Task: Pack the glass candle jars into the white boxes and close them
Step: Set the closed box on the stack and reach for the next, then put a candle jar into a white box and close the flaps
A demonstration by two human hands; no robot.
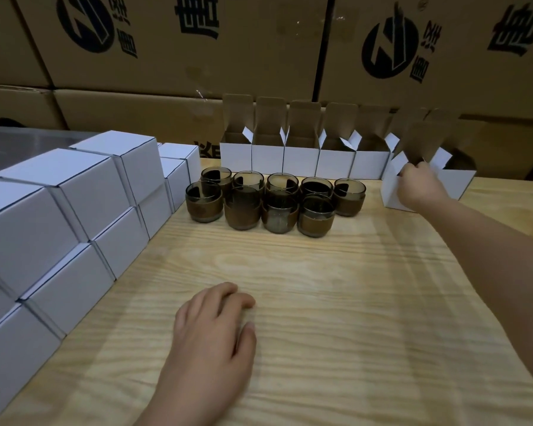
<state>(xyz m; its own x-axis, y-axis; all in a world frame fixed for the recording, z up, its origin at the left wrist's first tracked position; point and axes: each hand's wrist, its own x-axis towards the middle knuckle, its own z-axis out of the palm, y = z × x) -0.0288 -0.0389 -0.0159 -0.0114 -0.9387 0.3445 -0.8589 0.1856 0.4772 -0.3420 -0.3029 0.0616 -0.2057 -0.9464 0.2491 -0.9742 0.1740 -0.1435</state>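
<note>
Behind everything, large brown cardboard cartons with black printed logos (173,41) fill the top of the frame, and below them a pale wooden table with a strong grain (336,287) takes up the centre and bottom. Along the left edge stands a stepped stack of closed white card boxes (74,195), two high. At upper centre a row of open white boxes with raised brown-lined lids (299,161) lines the far edge of the table. At the row's right end one more open white box (393,198) is gripped by the right hand (419,187), whose fingers curl over its top edge. Just in front of the row, the smoky brown glass candle jars with a brown band round the middle (274,201) sit packed in two touching rows, none boxed yet. The left hand (216,330) lies lower centre on the table, fingers loosely spread and holding nothing. The jars probably feel heavy for their size, smooth and breakable, so the banded middle looks the safest grip. The thin card boxes look light and likely to flex.
</note>
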